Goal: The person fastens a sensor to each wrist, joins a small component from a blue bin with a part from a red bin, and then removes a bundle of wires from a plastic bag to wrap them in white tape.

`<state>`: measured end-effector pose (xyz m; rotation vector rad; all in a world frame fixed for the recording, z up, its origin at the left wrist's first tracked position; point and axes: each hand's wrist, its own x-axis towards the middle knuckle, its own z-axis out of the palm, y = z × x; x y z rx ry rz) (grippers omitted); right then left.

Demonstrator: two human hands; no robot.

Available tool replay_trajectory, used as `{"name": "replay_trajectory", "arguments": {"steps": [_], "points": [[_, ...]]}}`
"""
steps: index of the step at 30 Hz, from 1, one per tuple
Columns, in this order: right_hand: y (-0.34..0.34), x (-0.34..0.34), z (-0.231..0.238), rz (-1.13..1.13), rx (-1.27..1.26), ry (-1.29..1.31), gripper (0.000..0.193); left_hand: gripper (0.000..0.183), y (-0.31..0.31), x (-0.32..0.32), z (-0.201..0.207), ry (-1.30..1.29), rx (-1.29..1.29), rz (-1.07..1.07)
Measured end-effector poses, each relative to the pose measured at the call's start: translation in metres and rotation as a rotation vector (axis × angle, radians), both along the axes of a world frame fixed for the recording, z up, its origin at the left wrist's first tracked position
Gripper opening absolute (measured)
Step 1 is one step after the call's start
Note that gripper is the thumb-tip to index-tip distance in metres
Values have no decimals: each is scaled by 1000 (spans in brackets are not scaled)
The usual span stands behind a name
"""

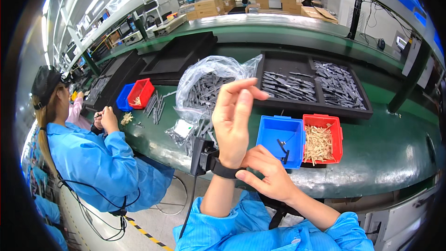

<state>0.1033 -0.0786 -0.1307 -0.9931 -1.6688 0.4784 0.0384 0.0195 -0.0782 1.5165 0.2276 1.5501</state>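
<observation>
And here's the crossing — the left hand [234, 123] is up over the near edge of the green bench [371, 167], holding nothing, its fingers loosely bent and tipped toward the right. Around that wrist sits the black strap [226, 169], its visible length running across the forearm, left to right, sloping slightly nearer at the right end. The right hand [269, 174] comes in from the near right and meets it there: thumb by the strap's right end, fingers lying against the wrist just beyond. Is the band pinched between them? Can't tell, the contact is partly hidden. So the strap lies directly left of the right hand's fingertips, and that, I'd judge, is the relation that counts — the right is the only hand placed to work it. At the strap's left end rides a black boxy device [202, 155], a cable [189, 204] dropping nearer from it. Off to the far right, both untouched: the blue bin [269, 139], then the red bin [338, 146] of pale pieces [319, 142].
</observation>
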Motion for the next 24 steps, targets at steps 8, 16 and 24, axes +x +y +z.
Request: {"name": "replay_trajectory", "arguments": {"steps": [8,16,24], "points": [[-15,-5,1,-88,-154,354,28,12,10,3,7,465,606,514],[-17,-10,-4,-169,75,156,29,13,5,11,-3,465,358,438],[-10,-6,-17,-183,121,111,26,12,2,19,-1,443,294,407]]}}
